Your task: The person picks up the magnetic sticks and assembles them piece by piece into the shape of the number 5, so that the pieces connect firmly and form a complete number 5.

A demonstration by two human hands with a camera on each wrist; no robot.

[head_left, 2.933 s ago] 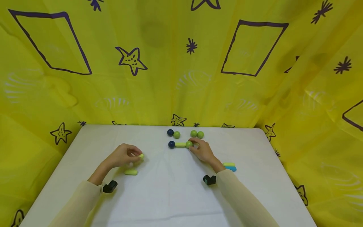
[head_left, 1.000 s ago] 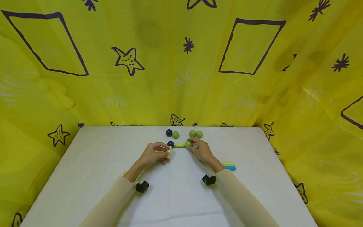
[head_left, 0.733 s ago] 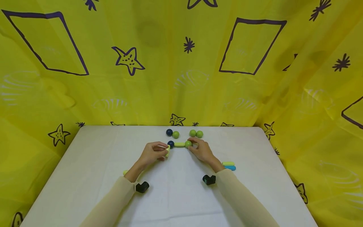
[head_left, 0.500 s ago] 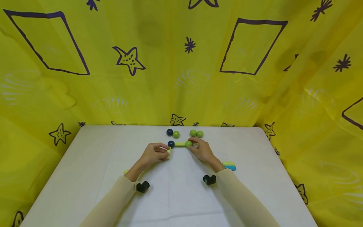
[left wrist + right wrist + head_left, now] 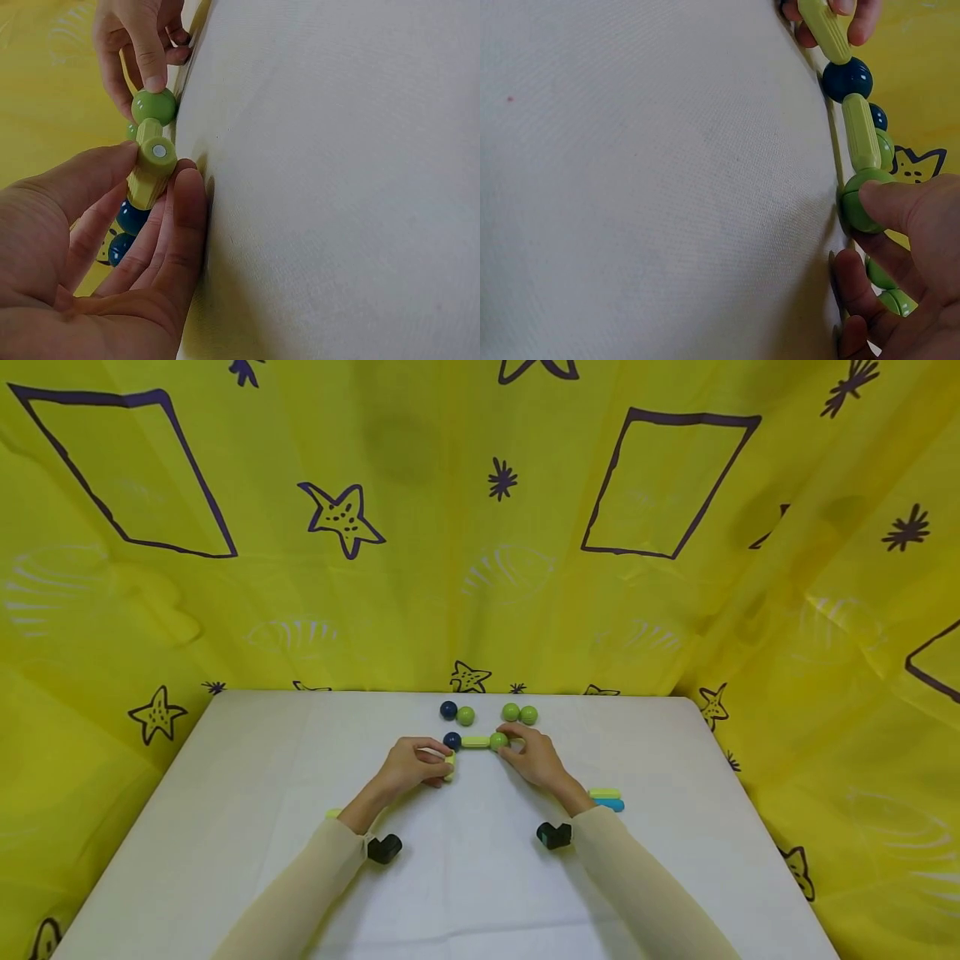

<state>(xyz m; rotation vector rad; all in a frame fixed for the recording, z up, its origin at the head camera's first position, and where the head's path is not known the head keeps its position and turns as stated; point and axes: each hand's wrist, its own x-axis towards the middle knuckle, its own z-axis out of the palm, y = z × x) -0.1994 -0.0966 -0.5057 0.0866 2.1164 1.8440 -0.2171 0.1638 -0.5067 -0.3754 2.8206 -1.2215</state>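
— Since the earlier frame, the left hand point(image 5: 407, 764) had been shifted rightward and farther up the white-covered table point(image 5: 465, 877), and the pale yellow ridged rod point(image 5: 825, 30) had been carried with it to the nearer dark blue ball point(image 5: 847, 79). Was any shift recorded at the right hand point(image 5: 534, 756)?

— None was noted. The right hand was kept at the same green ball point(image 5: 861, 199).

— How was the carried rod aligned?

— Its long axis was set roughly fore-and-aft, about square to the second pale yellow rod point(image 5: 861, 133), by which the dark blue and green balls were bridged from left to right. Its far end was positioned at the near side of the dark blue ball. Contact was suggested in the right wrist view but could not be confirmed; tilt could not be determined.

— Which hand was placed nearer to that ball?

— The left; the ball was located just beyond its fingertips.

— How were both hands posed?

— The left was partly closed, with the rod pinched between thumb and fingers and its silver end disc point(image 5: 159, 151) exposed. The right was closed to the green ball's width, the ball being gripped between thumb and fingers. Both forearms were angled inward from the lower corners.
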